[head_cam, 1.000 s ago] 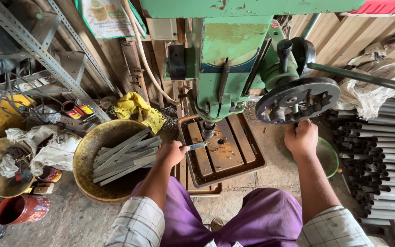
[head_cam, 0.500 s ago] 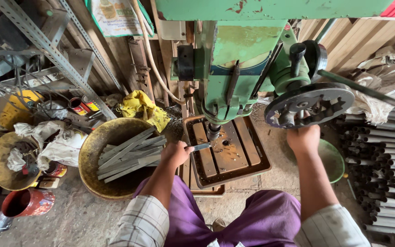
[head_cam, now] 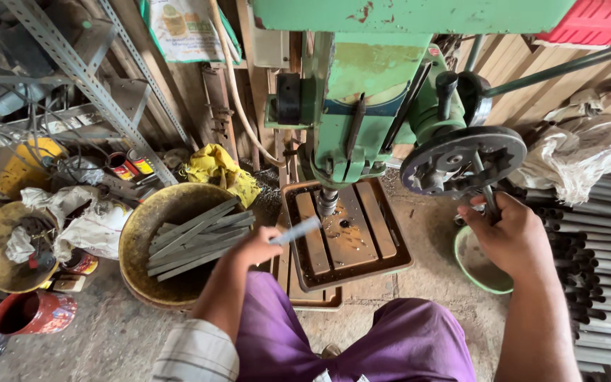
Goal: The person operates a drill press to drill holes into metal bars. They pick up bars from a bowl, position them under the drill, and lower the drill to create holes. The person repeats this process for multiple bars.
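The left hand (head_cam: 257, 247), at the centre of the frame, is clenched around one end of a short grey metal strip (head_cam: 297, 230); the free end of the strip points right and a little up, toward the drill bit (head_cam: 327, 203), and stops just short of it. The strip hangs over the left edge of the rusty slotted plate (head_cam: 348, 237) under the bit and does not yet lie beneath the tip. The right hand (head_cam: 507, 237), right of centre, is wrapped around a thin rod handle (head_cam: 488, 200) that comes down from the dark spoked wheel (head_cam: 463, 160) on the side of the green drill press (head_cam: 369, 106).

Just left of the left hand, a wide, dented yellow bowl (head_cam: 139, 244) on the floor holds a heap of similar strips (head_cam: 199, 237), so many pieces look to be waiting. Below the right hand sits a small green bowl (head_cam: 479, 265); what it holds cannot be seen. By this showing the strip in hand is undrilled and about to be set under the bit, with placing, drilling and laying aside all left to do.

At the right edge lies a stack of grey pipes (head_cam: 602, 283). In the lower left stands a red pot (head_cam: 33, 313), and at the bottom are the person's purple-clad knees (head_cam: 362, 339).
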